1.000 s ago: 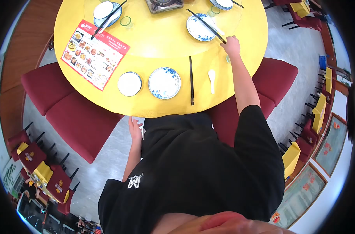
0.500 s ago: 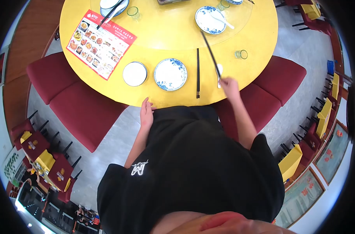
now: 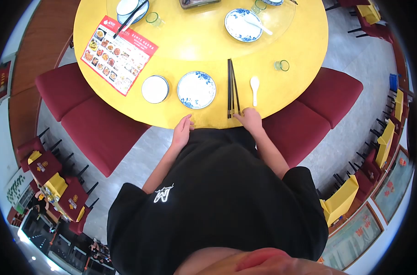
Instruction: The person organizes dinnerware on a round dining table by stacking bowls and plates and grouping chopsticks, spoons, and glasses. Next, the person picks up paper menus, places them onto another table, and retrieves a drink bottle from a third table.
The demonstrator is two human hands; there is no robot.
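My right hand (image 3: 250,120) is at the table's near edge, fingers closed on the lower end of a slanted black chopstick (image 3: 236,89). Just to its left, more black chopsticks (image 3: 229,87) lie upright in view, close together. A white spoon (image 3: 255,90) rests beyond my right hand, bowl end away from me. My left hand (image 3: 183,130) lies at the edge with fingers stretched out and holds nothing. In front of it sits a blue-patterned white plate (image 3: 196,90). Left of that plate is a smaller white dish (image 3: 155,89), seemingly stacked.
The round yellow table (image 3: 181,55) carries a red-bordered menu (image 3: 116,57), a green-tinted glass (image 3: 282,65) and another patterned plate (image 3: 240,27) with a spoon. Maroon chairs stand at left (image 3: 103,133) and right (image 3: 332,98).
My right hand has moved left and toward me, bringing the chopstick from over the spoon down beside the other chopsticks. The spoon is now uncovered. My left hand has shifted slightly right.
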